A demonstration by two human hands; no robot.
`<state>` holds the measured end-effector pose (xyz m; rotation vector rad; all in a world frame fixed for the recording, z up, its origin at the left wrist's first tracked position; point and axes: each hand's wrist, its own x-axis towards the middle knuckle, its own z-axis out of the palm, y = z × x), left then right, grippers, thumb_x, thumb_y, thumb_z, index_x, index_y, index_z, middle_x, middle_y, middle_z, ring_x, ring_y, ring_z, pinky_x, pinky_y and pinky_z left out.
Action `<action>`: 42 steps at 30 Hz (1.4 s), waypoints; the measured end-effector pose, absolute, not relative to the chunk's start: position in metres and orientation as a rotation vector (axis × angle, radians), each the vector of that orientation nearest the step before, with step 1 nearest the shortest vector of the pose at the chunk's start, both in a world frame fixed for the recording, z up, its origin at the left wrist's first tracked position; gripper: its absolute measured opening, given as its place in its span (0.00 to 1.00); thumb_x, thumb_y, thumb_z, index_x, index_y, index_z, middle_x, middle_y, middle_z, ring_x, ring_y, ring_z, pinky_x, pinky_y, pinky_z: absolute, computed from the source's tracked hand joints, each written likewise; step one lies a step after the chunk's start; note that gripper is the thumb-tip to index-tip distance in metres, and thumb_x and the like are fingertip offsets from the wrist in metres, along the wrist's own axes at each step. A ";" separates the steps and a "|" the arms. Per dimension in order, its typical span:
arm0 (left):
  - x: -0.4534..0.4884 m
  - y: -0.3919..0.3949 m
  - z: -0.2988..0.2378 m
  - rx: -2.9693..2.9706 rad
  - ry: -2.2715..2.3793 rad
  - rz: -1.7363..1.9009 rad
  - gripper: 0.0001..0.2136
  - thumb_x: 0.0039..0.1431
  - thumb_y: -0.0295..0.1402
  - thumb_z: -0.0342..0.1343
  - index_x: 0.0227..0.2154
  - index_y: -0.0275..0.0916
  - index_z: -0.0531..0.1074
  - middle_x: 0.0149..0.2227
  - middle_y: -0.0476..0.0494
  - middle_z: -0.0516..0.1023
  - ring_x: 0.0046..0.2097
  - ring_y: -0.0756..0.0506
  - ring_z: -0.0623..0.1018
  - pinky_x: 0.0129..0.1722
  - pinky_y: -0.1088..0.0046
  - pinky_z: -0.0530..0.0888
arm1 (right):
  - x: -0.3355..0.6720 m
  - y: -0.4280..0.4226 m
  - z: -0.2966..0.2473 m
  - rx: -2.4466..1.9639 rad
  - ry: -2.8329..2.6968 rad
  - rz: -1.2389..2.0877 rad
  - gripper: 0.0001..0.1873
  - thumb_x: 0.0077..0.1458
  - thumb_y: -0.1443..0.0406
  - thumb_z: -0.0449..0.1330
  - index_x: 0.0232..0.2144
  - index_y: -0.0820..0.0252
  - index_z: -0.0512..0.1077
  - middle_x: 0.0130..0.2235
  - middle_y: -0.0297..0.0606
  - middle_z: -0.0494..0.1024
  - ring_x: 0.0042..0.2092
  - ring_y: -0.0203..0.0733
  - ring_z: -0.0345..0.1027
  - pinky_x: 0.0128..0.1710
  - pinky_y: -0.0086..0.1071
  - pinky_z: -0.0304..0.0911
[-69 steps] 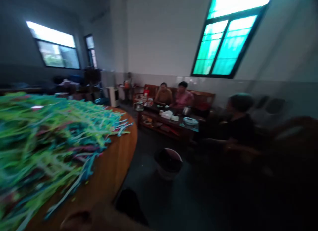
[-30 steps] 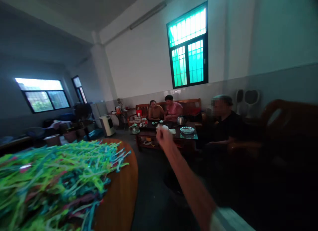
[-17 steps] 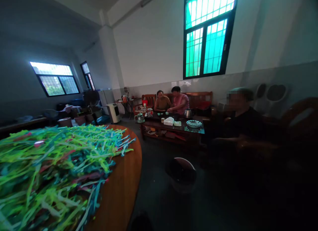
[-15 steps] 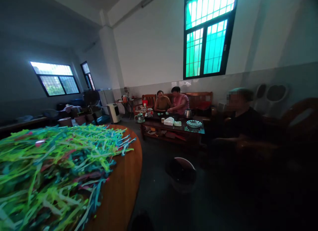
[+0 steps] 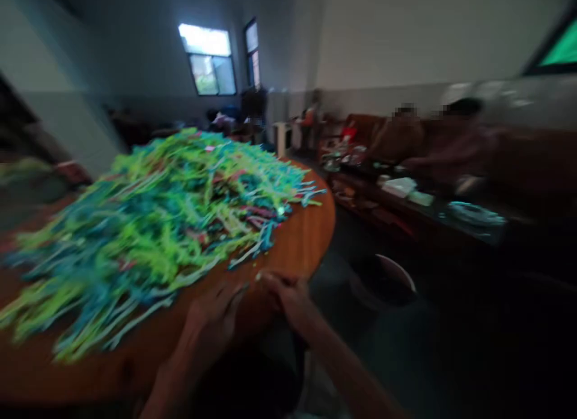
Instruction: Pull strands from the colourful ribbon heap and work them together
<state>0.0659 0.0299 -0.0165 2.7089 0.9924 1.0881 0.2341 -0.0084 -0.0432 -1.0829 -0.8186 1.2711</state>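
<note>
A big heap of soft, stringy strips (image 5: 180, 208), yellow-green, blue and pink, covers much of a round wooden table (image 5: 300, 238). My left hand (image 5: 211, 317) is at the table's near edge, just in front of the heap. Motion blurs its fingers, so its grip is unclear. Close to its right, my right hand (image 5: 291, 296) has thumb and fingers pinched together, pointing left. A tiny pale spot shows at its fingertips, too small to name. The two hands are apart by a narrow gap.
A round bin or bucket (image 5: 392, 281) stands on the floor right of the table. Beyond it, a low tea table (image 5: 433, 217) carries a glass dish (image 5: 475, 214) and a white tissue pack (image 5: 399, 186). Two people sit behind it on a wooden bench.
The view has swung left and down, so more of the heap and table shows. Both my hands, out of sight before, are now in view at the table edge.
</note>
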 end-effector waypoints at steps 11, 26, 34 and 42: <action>0.048 0.003 -0.030 2.559 1.195 0.909 0.10 0.70 0.32 0.47 0.41 0.39 0.74 0.31 0.46 0.72 0.33 0.48 0.72 0.33 0.71 0.64 | 0.229 -0.013 -0.039 -1.054 -1.031 1.303 0.18 0.54 0.52 0.66 0.33 0.63 0.79 0.22 0.29 0.60 0.23 0.29 0.48 0.21 0.27 0.43; 0.044 0.001 -0.026 2.701 1.186 0.806 0.09 0.67 0.27 0.49 0.32 0.37 0.73 0.28 0.48 0.70 0.30 0.48 0.70 0.30 0.71 0.59 | 0.233 -0.014 -0.049 -1.075 -1.162 1.228 0.18 0.56 0.53 0.65 0.39 0.62 0.81 0.22 0.30 0.65 0.24 0.32 0.52 0.24 0.28 0.49; 0.046 0.005 -0.029 2.881 1.116 0.811 0.10 0.65 0.23 0.49 0.28 0.38 0.71 0.26 0.47 0.71 0.28 0.46 0.69 0.29 0.68 0.57 | 0.246 -0.012 -0.045 -1.097 -1.511 1.037 0.16 0.61 0.56 0.60 0.40 0.59 0.82 0.32 0.38 0.78 0.33 0.39 0.67 0.33 0.31 0.62; 0.033 0.001 -0.036 2.852 0.991 0.843 0.12 0.63 0.21 0.46 0.27 0.39 0.69 0.24 0.47 0.71 0.28 0.47 0.70 0.28 0.68 0.59 | 0.241 -0.021 -0.040 -1.029 -1.789 0.883 0.12 0.62 0.64 0.56 0.40 0.58 0.80 0.37 0.41 0.81 0.40 0.44 0.74 0.43 0.35 0.66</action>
